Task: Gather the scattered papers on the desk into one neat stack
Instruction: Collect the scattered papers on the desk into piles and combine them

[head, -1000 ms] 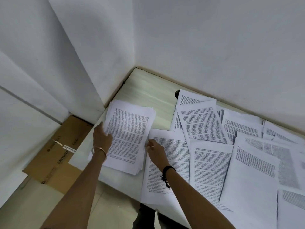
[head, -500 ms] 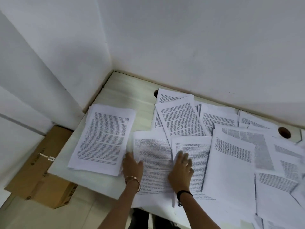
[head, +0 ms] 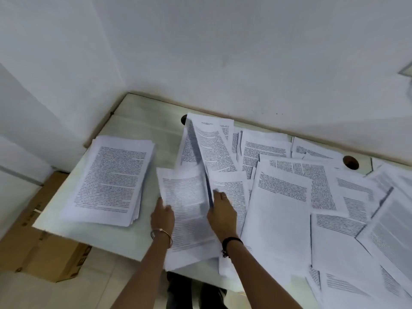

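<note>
White sheets (head: 187, 197) pinched edgewise by left hand (head: 162, 216) and right hand (head: 221, 211), bare desk (head: 156, 134) beside stack (head: 111, 177)

Stack (head: 111, 179): lay left on desk (head: 142, 121).
Left hand (head: 162, 216): gripped loose sheet (head: 187, 197) by edge.
Right hand (head: 221, 214): pinched tilted sheet (head: 214, 148), edge raised.

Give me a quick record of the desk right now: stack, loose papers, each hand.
stack: left part of the desk, apart from the rest
loose papers: overlapping across the middle and right
left hand: grips the front sheet's left edge
right hand: at a raised sheet's lower edge, grip unclear
off desk: cardboard box on the floor, left
</note>
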The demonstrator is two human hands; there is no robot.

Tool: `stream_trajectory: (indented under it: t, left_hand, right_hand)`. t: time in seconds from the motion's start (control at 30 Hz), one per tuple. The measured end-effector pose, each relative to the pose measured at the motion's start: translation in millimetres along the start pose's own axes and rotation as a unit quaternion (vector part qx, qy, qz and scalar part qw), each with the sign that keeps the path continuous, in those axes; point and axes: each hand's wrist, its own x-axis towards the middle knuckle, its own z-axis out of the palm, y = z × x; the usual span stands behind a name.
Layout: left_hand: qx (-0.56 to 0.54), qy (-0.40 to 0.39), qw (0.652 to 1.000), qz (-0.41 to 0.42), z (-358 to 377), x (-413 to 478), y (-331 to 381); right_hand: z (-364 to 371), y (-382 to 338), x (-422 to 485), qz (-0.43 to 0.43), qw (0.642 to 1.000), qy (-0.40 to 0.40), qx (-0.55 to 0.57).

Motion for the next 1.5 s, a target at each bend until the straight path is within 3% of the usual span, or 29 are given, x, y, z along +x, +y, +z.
stream_trajectory:
  t: [0.17,0.33,0.43,0.53,0.63,0.7,0.77,0.87,1.03,1.07,1.17,1.2,1.27,1.33,1.5]
  left_hand:
    - [0.088,0.095,0.991,0.035,-24,8,-12]
    - [-0.064,0.000,0.993,0.099,-9,2,-16]
    - [-0.181,-0.065,0.980,0.059,0,-5,-23]
    - [-0.261,-0.107,0.959,0.003,2,-8,-28]
    - [-0.233,-0.098,0.967,-0.033,5,-8,-34]
    - [-0.194,-0.069,0.978,-0.040,6,-9,-38]
    - [-0.130,-0.040,0.990,-0.036,3,-7,-40]
    - [-0.055,-0.017,0.998,-0.024,-6,-2,-45]
    - [-0.093,-0.078,0.992,-0.024,-5,2,-46]
    - [-0.114,-0.085,0.989,-0.023,-4,2,-46]
    - [-0.186,-0.115,0.975,-0.029,-5,4,-47]
    - [-0.197,-0.131,0.971,-0.030,-5,4,-46]
    - [-0.217,-0.169,0.961,-0.034,-5,3,-45]
    - [-0.227,-0.192,0.954,-0.038,-1,2,-47]
    - [-0.226,-0.183,0.956,-0.040,5,-2,-51]
  right_hand:
    - [-30,25,6,-0.007,0.999,0.015,0.039]
    - [-20,3,-5,-0.067,0.997,-0.041,-0.022]
    - [0,-7,-11,-0.084,0.986,-0.139,-0.021]
    - [3,-2,-12,-0.075,0.969,-0.226,0.066]
    - [-3,29,-9,-0.031,0.984,-0.115,0.135]
    - [-10,59,-8,0.026,0.993,-0.010,0.116]
    - [-14,87,-7,0.095,0.991,0.042,0.088]
    - [-12,104,-8,0.131,0.988,0.015,0.085]
    - [8,82,-3,-0.010,0.993,-0.086,0.082]
    - [11,80,1,-0.001,0.995,-0.067,0.073]
    - [7,74,5,0.136,0.986,0.050,0.085]
    - [6,72,5,0.126,0.988,0.047,0.077]
    - [11,67,4,0.026,0.997,-0.021,0.073]
    - [13,62,2,-0.028,0.988,-0.082,0.126]
    - [8,67,11,0.004,0.973,-0.039,0.227]
